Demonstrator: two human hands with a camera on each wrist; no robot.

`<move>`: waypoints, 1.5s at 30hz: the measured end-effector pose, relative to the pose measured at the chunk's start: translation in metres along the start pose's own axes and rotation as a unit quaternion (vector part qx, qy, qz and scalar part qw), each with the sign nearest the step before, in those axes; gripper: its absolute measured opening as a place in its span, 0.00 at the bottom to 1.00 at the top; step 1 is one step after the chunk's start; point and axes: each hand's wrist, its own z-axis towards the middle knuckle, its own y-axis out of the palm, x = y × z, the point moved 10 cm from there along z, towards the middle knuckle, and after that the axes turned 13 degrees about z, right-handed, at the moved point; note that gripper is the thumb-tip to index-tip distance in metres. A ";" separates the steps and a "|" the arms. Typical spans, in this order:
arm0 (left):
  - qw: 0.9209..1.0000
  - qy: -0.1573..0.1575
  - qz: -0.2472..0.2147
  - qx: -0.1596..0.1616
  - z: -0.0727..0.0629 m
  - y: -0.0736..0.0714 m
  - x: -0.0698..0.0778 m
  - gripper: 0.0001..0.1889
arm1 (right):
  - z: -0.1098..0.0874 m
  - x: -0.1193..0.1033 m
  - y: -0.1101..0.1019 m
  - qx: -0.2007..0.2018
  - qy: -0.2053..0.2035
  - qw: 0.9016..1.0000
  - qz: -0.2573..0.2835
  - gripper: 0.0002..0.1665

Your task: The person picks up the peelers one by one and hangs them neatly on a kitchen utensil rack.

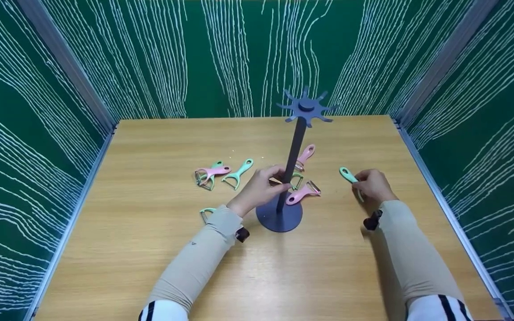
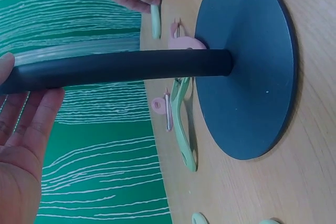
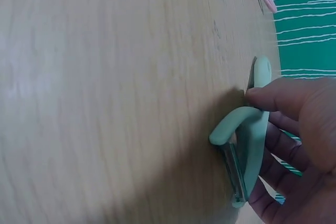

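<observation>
"Where's the green peeler (image 1: 349,174)?"

"Toward the right edge of the worktop (image 1: 127,249), its holed end pointing to the far edge. The right hand (image 1: 373,183) pinches it between thumb and fingers. Whether it's fully clear of the surface, I can't tell."

"What's the risk there?"

"Its blade (image 3: 235,169) lies just beside the lower fingers. If that pinch slips, the peeler could twist and nick one."

"And the left hand (image 1: 262,185)?"

"Thumb and fingers are curled round the upright of the dark stand (image 1: 295,147), near the worktop's middle. They hold it well above the base (image 1: 279,220), so a sideways tug could tip the whole thing."

"Anything crowding it?"

"A pink peeler (image 1: 304,193) lies against or just beside the base, on the side facing the right edge. Slide the stand that way and the base could ride up on the handle and rock."

"Farther out?"

"Toward the left edge, another pink peeler (image 1: 221,170) lies across a second green peeler (image 1: 217,164). Lifting the lower one could drag both, if they snag."
</observation>
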 end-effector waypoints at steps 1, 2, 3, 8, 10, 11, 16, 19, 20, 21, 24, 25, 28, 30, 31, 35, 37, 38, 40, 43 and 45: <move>1.000 -0.001 0.001 0.000 0.000 0.000 0.000 0.13 | -0.001 -0.001 0.000 0.003 0.001 1.000 0.003 0.16; 1.000 -0.002 0.003 -0.001 0.000 0.001 -0.001 0.13 | -0.002 -0.002 0.000 0.004 0.001 1.000 0.005 0.17; 1.000 -0.001 0.005 0.000 0.000 0.001 0.000 0.13 | -0.003 -0.003 -0.001 0.007 0.000 1.000 0.007 0.18; 1.000 0.006 0.006 0.004 0.000 0.000 0.001 0.13 | -0.008 -0.016 -0.002 0.020 -0.022 1.000 0.010 0.20; 1.000 0.009 0.004 0.005 0.000 -0.001 0.002 0.13 | -0.011 -0.022 -0.003 0.024 -0.029 0.999 0.010 0.20; 1.000 0.011 0.002 0.006 0.000 -0.001 0.002 0.14 | -0.012 -0.026 -0.003 0.025 -0.033 0.999 0.011 0.21; 1.000 0.006 0.004 0.004 0.000 -0.002 0.001 0.15 | -0.019 -0.045 -0.004 0.037 -0.067 0.997 0.017 0.20; 1.000 0.004 0.008 0.003 0.000 -0.002 0.001 0.15 | -0.023 -0.057 -0.005 0.048 -0.084 0.995 0.024 0.18; 1.000 0.003 0.011 0.003 0.000 -0.002 0.001 0.15 | -0.025 -0.061 -0.006 0.050 -0.086 0.995 0.027 0.18; 1.000 0.004 0.013 0.003 0.000 -0.001 0.001 0.15 | -0.026 -0.064 -0.006 0.052 -0.087 0.994 0.034 0.18; 1.000 0.005 0.018 0.003 0.001 -0.001 0.001 0.14 | -0.030 -0.073 -0.006 0.053 -0.083 0.994 0.051 0.19; 1.000 0.006 0.020 0.003 0.001 -0.001 0.001 0.14 | -0.031 -0.076 -0.006 0.056 -0.086 0.993 0.052 0.19; 1.000 0.008 0.023 0.003 0.001 0.000 0.001 0.13 | -0.036 -0.088 -0.007 0.066 -0.102 0.991 0.051 0.20; 1.000 0.010 0.024 0.003 0.002 0.000 0.002 0.13 | -0.040 -0.098 -0.009 0.078 -0.120 0.989 0.048 0.20; 1.000 0.009 0.025 0.003 0.002 0.000 0.002 0.13 | -0.042 -0.103 -0.009 0.083 -0.129 0.987 0.049 0.19; 1.000 0.009 0.027 0.002 0.002 0.000 0.002 0.12 | -0.052 -0.121 -0.012 0.108 -0.170 0.978 0.060 0.18; 1.000 0.006 0.023 0.001 0.002 0.000 0.002 0.11 | -0.057 -0.131 -0.012 0.120 -0.192 0.972 0.065 0.17; 1.000 0.005 0.020 0.000 0.002 0.000 0.002 0.10 | -0.059 -0.135 -0.013 0.125 -0.201 0.969 0.067 0.17; 1.000 0.002 0.016 -0.003 0.002 0.000 0.001 0.10 | -0.064 -0.143 -0.013 0.133 -0.218 0.964 0.072 0.16; 1.000 0.002 0.016 -0.005 0.002 0.000 0.001 0.09 | -0.070 -0.152 -0.013 0.137 -0.233 0.960 0.079 0.16; 1.000 0.005 0.018 -0.006 0.003 0.001 0.001 0.09 | -0.074 -0.158 -0.012 0.136 -0.238 0.958 0.086 0.15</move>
